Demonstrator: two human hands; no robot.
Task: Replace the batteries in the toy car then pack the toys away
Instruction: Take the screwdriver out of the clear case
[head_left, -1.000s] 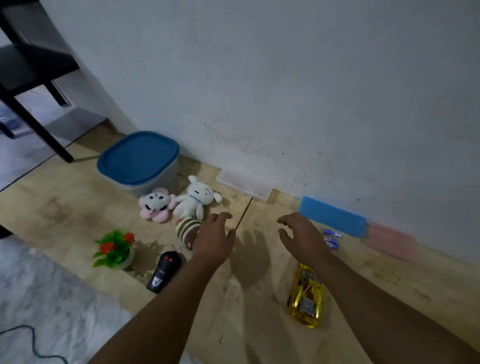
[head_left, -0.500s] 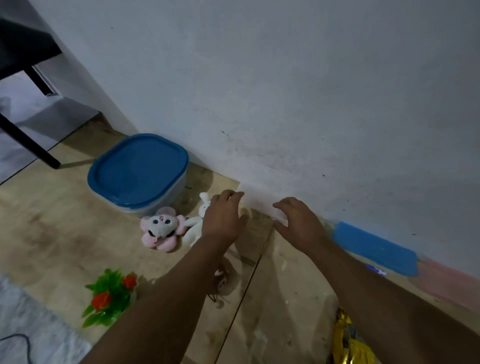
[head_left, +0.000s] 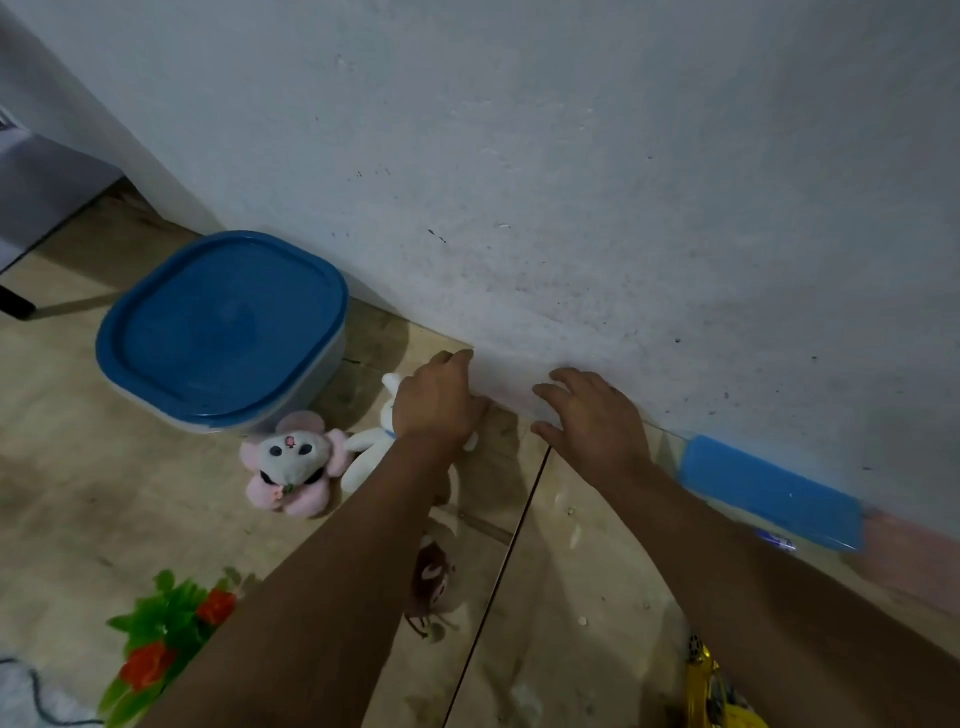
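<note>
- Left hand (head_left: 439, 400) is curling its fingers round the left end of the pale clear box (head_left: 506, 382) against the wall.
- Right hand (head_left: 597, 415) is resting open-fingered on the box's right end.
- Yellow toy car (head_left: 714, 693) is lying well behind the right hand, near the forearm.
- Batteries (head_left: 776, 538) are lying right of it, under the blue lid (head_left: 769, 491); their print is too blurred to read.
</note>
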